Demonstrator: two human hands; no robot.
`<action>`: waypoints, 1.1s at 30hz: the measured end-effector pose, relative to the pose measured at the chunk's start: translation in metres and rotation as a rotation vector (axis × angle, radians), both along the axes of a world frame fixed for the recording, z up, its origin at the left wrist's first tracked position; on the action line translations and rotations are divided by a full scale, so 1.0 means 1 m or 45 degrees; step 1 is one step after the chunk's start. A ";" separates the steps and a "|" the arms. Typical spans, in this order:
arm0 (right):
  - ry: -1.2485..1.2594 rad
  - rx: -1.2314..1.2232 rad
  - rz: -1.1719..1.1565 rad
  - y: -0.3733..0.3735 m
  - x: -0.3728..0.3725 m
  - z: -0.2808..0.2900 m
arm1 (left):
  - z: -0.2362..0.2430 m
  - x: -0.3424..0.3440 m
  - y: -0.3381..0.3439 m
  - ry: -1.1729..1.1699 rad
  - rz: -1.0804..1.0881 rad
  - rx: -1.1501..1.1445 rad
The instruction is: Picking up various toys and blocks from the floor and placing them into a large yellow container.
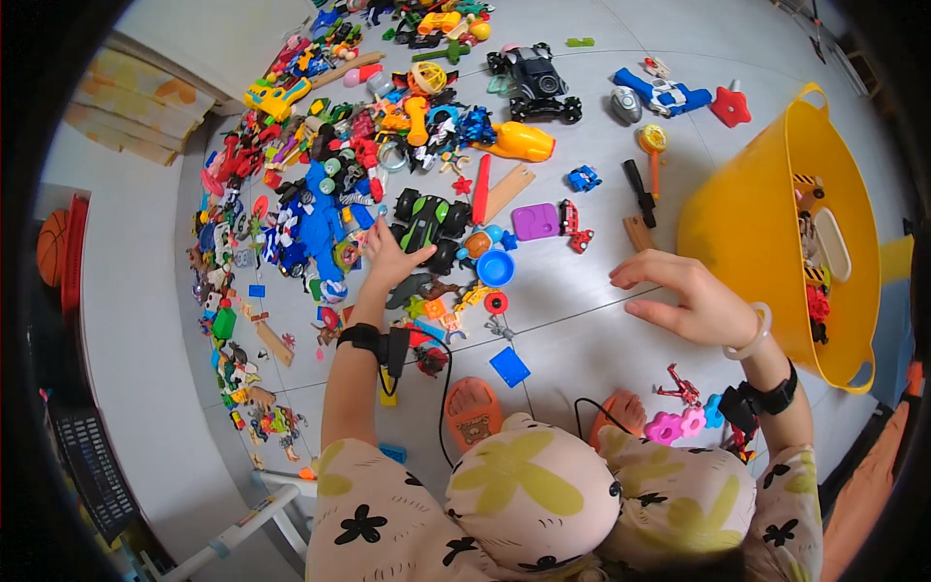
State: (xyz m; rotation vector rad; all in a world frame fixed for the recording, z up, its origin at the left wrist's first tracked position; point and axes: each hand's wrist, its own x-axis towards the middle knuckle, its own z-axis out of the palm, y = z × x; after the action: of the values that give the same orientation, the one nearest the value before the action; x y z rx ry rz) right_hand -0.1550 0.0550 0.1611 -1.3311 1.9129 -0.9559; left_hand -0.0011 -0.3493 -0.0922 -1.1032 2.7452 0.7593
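My left hand reaches over the toy pile, thumb stretched away from the fingers. It is beside a black and green toy car, its thumb close to the car's near wheel. A small pale-blue piece shows just past its fingertips; I see nothing held. Over the floor on the right hovers my right hand, fingers apart and slightly curled, with nothing in it. A wooden block lies just beyond its fingertips. The yellow tub stands right of this hand, with several toys inside, among them a white oval piece.
A broad heap of mixed toys covers the floor at left and far left. Nearer the middle lie a blue bowl, a purple tray and a blue square plate. A large grey toy car stands farther off. Pink flower rings lie near my feet.
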 end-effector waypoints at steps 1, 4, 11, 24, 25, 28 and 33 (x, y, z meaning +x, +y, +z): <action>-0.091 0.048 -0.014 -0.006 0.001 -0.005 | 0.008 -0.006 0.011 0.053 -0.011 -0.059; -0.150 0.070 -0.016 -0.024 0.010 -0.021 | 0.008 -0.026 0.024 -0.029 0.052 -0.017; -0.125 0.028 0.114 -0.050 0.030 -0.047 | 0.013 -0.064 -0.003 -0.343 0.117 0.088; -0.602 0.188 -0.194 -0.051 0.036 -0.074 | 0.043 -0.019 0.042 0.216 0.091 0.001; -0.676 0.158 -0.297 -0.051 0.037 -0.080 | 0.062 -0.015 0.061 0.258 0.083 0.029; -0.740 0.073 -0.467 -0.051 0.045 -0.096 | 0.123 -0.005 0.125 0.452 0.013 0.219; -0.450 -0.176 -0.828 -0.060 0.053 -0.091 | 0.135 -0.004 0.191 0.685 -0.159 0.585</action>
State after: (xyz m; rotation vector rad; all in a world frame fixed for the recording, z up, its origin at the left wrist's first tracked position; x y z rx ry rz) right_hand -0.1022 -0.0054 0.0698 -0.5323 2.0437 -1.5403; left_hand -0.0053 -0.1588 0.0432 -0.6975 2.7469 1.7683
